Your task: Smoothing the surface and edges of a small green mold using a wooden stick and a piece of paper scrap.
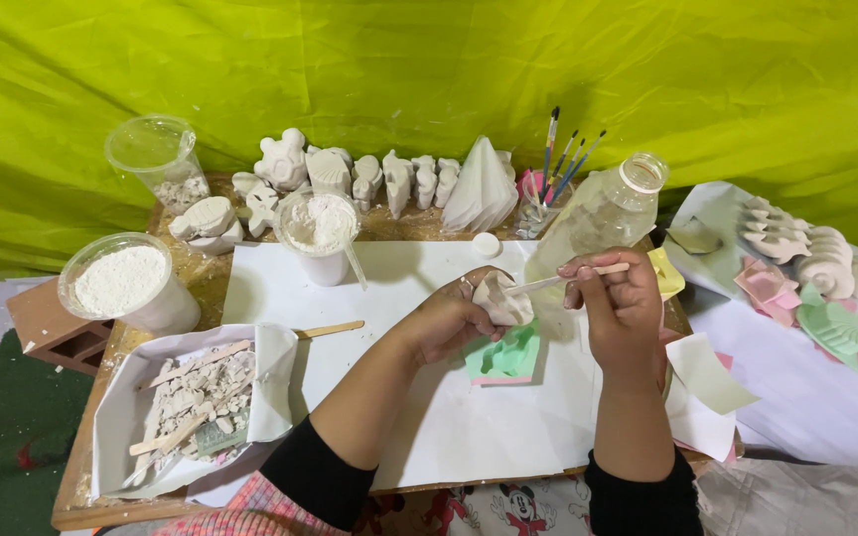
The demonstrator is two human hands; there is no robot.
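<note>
While working over the white paper sheet [429, 397], left hand [449, 320] wrapped around a small white plaster cast [501, 298], gripping it just above a green mould [506, 355] lying on the sheet. Right hand [620, 303] pinching a thin wooden stick [568, 279], tip touching the cast. Behind the hands: clear glass bottle [603, 213], cup of white powder [320, 233], row of plaster figures [369, 179], jar of paintbrushes [553, 169]. Off to the left, bigger tub of powder [126, 283] and a tray of broken plaster bits [196, 402]. More casts and pink and green moulds [806, 288] on the right.
</note>
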